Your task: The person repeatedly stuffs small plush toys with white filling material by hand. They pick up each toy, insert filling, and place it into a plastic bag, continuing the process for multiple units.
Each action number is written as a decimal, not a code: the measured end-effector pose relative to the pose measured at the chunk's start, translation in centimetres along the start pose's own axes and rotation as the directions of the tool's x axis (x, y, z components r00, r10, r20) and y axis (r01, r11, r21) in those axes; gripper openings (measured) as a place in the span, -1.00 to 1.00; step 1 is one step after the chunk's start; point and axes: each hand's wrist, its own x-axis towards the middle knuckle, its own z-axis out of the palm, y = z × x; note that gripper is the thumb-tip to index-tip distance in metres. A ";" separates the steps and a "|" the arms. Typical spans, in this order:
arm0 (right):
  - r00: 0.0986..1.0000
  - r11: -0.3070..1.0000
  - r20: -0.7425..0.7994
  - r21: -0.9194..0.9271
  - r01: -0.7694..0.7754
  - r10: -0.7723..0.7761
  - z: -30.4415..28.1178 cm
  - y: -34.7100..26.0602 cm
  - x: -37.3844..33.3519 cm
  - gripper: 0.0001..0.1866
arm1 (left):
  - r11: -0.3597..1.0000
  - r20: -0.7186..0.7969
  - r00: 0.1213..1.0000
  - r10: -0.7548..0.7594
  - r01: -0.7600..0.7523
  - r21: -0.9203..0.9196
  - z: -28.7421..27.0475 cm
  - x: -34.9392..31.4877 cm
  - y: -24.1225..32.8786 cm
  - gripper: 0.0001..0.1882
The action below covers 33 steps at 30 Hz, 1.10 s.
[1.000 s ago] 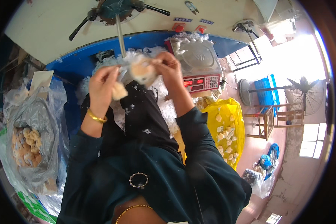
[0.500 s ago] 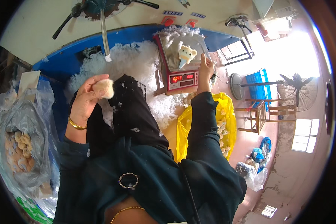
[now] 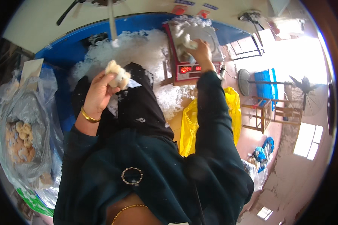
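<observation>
Near the scale's (image 3: 212, 35) right edge | right hand (image 3: 202, 52) on blurred pale toy (image 3: 186, 41), grip unclear | left hand (image 3: 100, 90) pinching beige toy (image 3: 117, 75) | hand pressure or far-edge fluff (image 3: 190, 21) could skew weight

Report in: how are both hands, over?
Left hand: fingers holding plush piece. Right hand: over scale, at blurred pale plush. White fluff along scale's far edge.

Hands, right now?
Left hand: closed, holding a fluffy cream plush piece.
Right hand: at a blurred cream plush over the red metal-topped scale; grip unclear.
</observation>
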 end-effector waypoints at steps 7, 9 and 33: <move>0.828 0.743 0.323 -0.651 -0.158 0.459 -7.2 11.1 -10.8 -0.41 | 1.000 -0.047 0.999 -0.007 0.006 -0.014 0.1 -0.2 0.5 -0.73; 0.981 0.976 0.160 -0.201 -0.077 0.111 -8.1 7.1 -12.2 -0.47 | 1.000 -0.015 1.000 -0.012 0.012 -0.019 1.1 0.0 0.4 -0.74; 0.920 0.112 0.042 0.994 0.002 -0.389 -1.4 -22.1 -15.2 -0.81 | 0.872 0.137 0.943 0.303 -0.333 0.358 2.1 -2.5 3.6 -0.70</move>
